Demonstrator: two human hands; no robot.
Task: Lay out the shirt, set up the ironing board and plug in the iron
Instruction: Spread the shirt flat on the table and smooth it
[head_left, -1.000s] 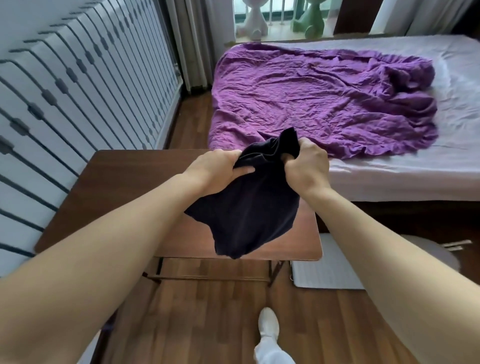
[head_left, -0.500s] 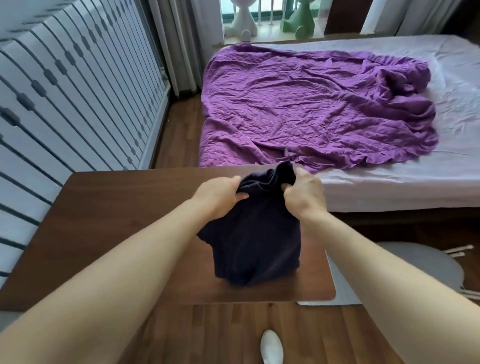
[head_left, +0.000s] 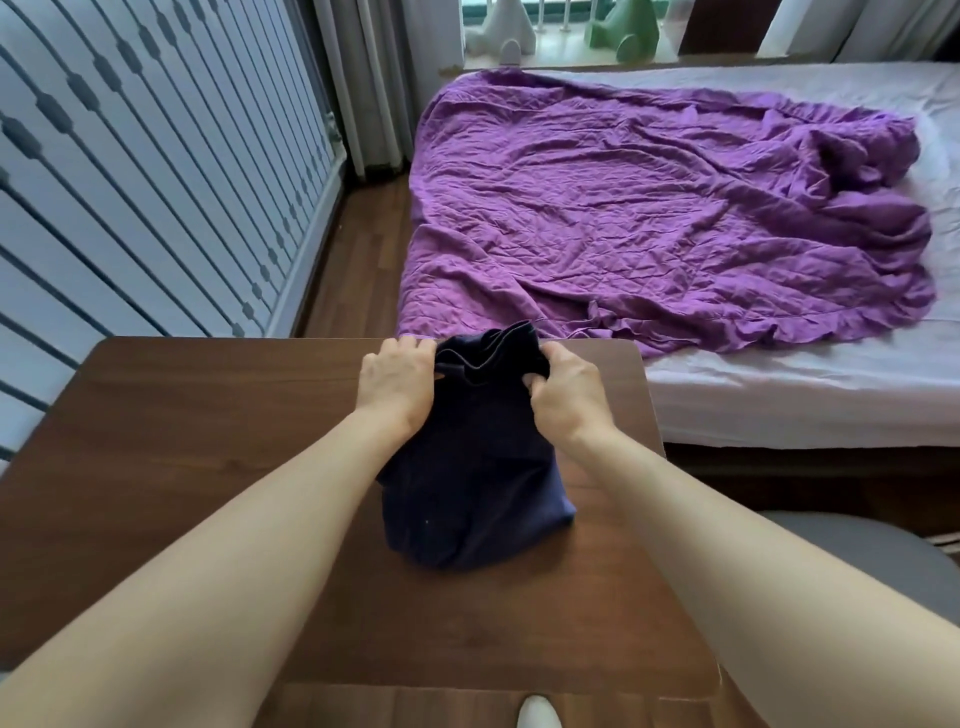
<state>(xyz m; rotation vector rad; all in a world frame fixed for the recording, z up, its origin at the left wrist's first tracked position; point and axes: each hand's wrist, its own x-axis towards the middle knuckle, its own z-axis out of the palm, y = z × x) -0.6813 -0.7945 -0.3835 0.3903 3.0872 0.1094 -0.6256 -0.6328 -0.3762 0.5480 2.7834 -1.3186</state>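
Observation:
A dark navy shirt (head_left: 472, 483) hangs bunched between my two hands, and its lower end rests on the brown wooden table (head_left: 208, 447). My left hand (head_left: 397, 384) grips the shirt's top edge on the left. My right hand (head_left: 563, 395) grips the same edge on the right. Both hands are over the table's far half, close to its far edge. No iron or ironing board is in view.
A bed (head_left: 779, 395) with a crumpled purple blanket (head_left: 649, 208) stands just beyond the table. A white slatted wall panel (head_left: 156, 171) runs along the left. A grey round seat (head_left: 857, 561) is at the lower right. My white shoe (head_left: 537, 714) shows at the bottom.
I have stepped closer to the table. The shirt has come down from hanging in the air, so its lower end now touches the tabletop. Both hands keep their hold.

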